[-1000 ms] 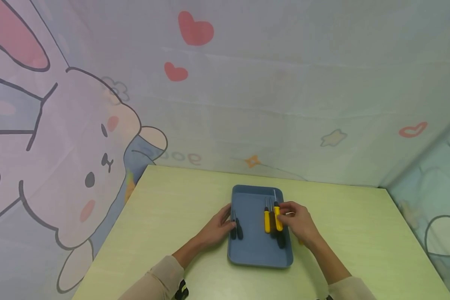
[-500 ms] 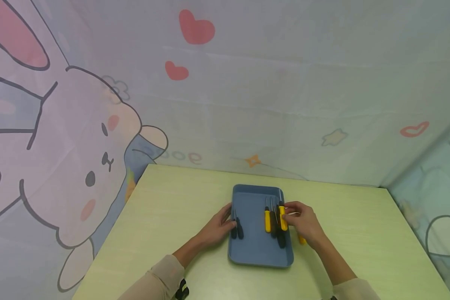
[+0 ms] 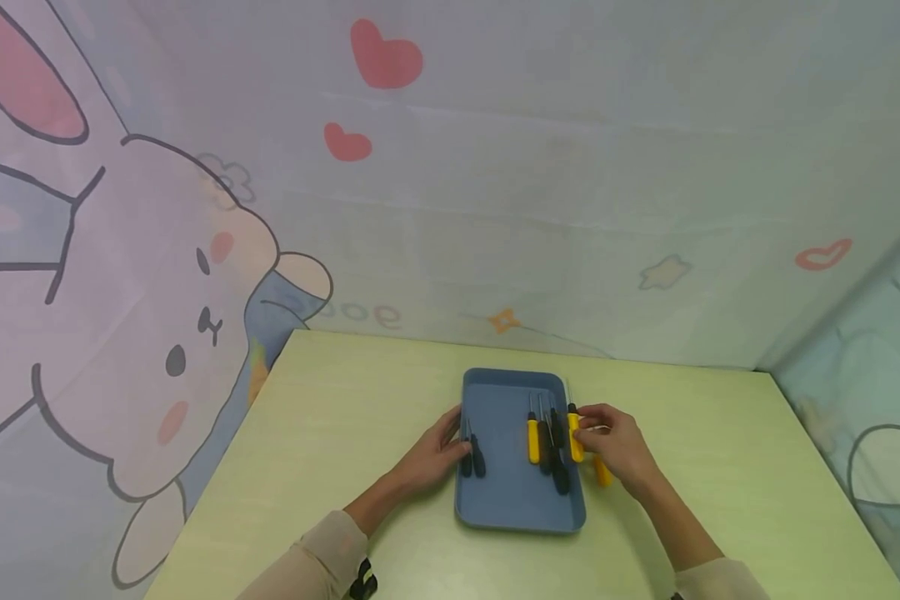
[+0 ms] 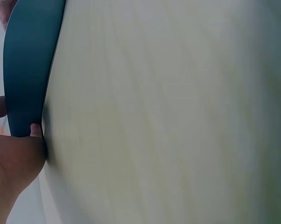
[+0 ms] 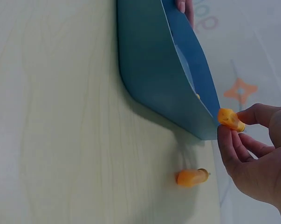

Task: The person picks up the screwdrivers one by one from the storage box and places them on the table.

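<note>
Out past the tray's right edge the yellow-handled screwdriver [image 3: 575, 437] has shifted, carried rightward by the right hand [image 3: 618, 442], while the left hand [image 3: 431, 457] has stayed where it was. Thumb and fingertips of the right hand pinch that yellow handle, closed down to its width, with the metal shaft pointing away from the person; whether it touches the rim, I can't tell. Just below those fingers, on the person's side, a second yellow tool [image 3: 603, 473] lies loose on the table [image 3: 720, 458], outside the tray and fully in sight now.

Immediately left of the right fingertips, inside the blue tray [image 3: 513, 508], sits a cluster: three dark-handled screwdrivers [image 3: 561, 479] close together, and a yellow screwdriver [image 3: 533, 442] on their left. Well over from the right fingers, at the opposite rim, the left hand grips the tray wall, thumb over the edge and fingers outside. Two small dark screwdrivers [image 3: 478, 458] lie in the tray right by that thumb. Far beyond both sets of fingers hangs a pale cloth [image 3: 532, 183], printed with a big rabbit [image 3: 142, 283] and red hearts [image 3: 387, 58].
</note>
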`<state>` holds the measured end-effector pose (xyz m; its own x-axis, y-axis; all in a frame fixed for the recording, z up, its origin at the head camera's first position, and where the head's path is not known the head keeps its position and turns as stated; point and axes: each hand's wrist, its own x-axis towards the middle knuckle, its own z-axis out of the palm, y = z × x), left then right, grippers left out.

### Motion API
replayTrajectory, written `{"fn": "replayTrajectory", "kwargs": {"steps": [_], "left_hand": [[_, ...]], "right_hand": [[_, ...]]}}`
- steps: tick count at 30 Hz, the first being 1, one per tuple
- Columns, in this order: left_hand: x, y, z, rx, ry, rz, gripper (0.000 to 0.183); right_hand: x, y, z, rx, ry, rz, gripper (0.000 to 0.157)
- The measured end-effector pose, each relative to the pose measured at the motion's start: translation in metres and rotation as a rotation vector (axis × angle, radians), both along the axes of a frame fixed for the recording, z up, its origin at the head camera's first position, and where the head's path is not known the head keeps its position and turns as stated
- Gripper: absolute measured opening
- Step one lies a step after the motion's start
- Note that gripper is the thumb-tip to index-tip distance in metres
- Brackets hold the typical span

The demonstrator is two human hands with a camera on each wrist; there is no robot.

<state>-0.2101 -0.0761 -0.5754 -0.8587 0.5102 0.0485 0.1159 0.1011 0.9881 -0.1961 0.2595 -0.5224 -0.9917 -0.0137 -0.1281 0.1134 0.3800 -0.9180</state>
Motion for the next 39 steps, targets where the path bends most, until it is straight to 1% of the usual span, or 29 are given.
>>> {"fn": "replayTrajectory", "kwargs": {"steps": [10, 18, 26, 32, 39], "left_hand": [[0.0, -0.001, -0.002, 0.002, 0.003, -0.002, 0.072], [-0.001, -0.001, -0.004, 0.012, -0.006, -0.001, 0.073], [-0.001, -0.001, -0.004, 0.004, -0.012, 0.0, 0.074], [-0.001, -0.001, -0.003, 0.004, -0.013, -0.005, 0.074], [-0.002, -0.001, -0.005, 0.005, -0.003, 0.0, 0.073]], "right_hand": [[0.003, 0.007, -0.001, 0.009, -0.009, -0.013, 0.044], [0.002, 0.015, -0.006, 0.016, 0.003, -0.014, 0.045], [0.001, 0.021, -0.003, 0.024, 0.001, -0.016, 0.044], [0.003, 0.024, -0.004, 0.067, -0.009, -0.037, 0.043], [0.004, 0.032, -0.004, 0.127, 0.006, -0.043, 0.043]]}}
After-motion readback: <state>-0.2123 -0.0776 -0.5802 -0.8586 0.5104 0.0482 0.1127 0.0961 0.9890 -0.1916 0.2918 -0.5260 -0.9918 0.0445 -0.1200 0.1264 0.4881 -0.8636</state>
